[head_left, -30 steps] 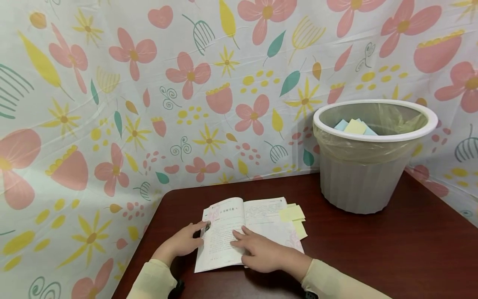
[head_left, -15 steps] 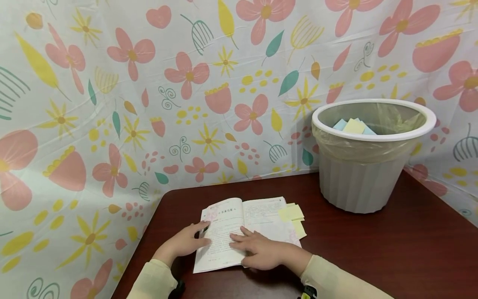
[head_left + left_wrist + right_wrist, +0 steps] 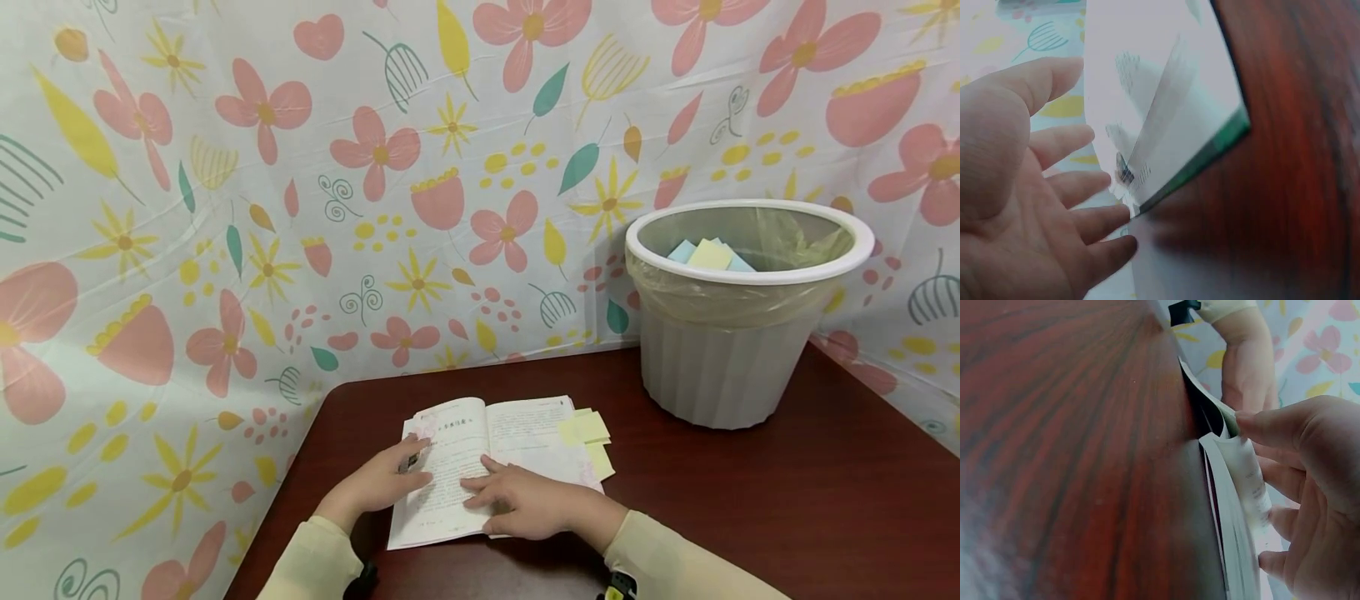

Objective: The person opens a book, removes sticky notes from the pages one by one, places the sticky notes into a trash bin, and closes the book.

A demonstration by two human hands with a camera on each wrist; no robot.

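On glossy grained table (image 3: 750, 500), paper book (image 3: 457, 442), pages (image 3: 531, 418) curved; left hand (image 3: 378, 481) spread at left, right hand (image 3: 528, 502) spread near middle.

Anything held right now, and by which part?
Nothing is plainly held. The right hand touches the book near its spine; the left hand is spread at its left edge.

- Book (image 3: 501, 442) on the table (image 3: 712, 500), lower centre of the frame.
- Sticky notes (image 3: 585, 428) at the book's right edge.
- Wastebasket (image 3: 720, 367) on the table, right of frame; paper slips (image 3: 708, 255) inside.
- Fabric backdrop (image 3: 420, 250) behind the table.
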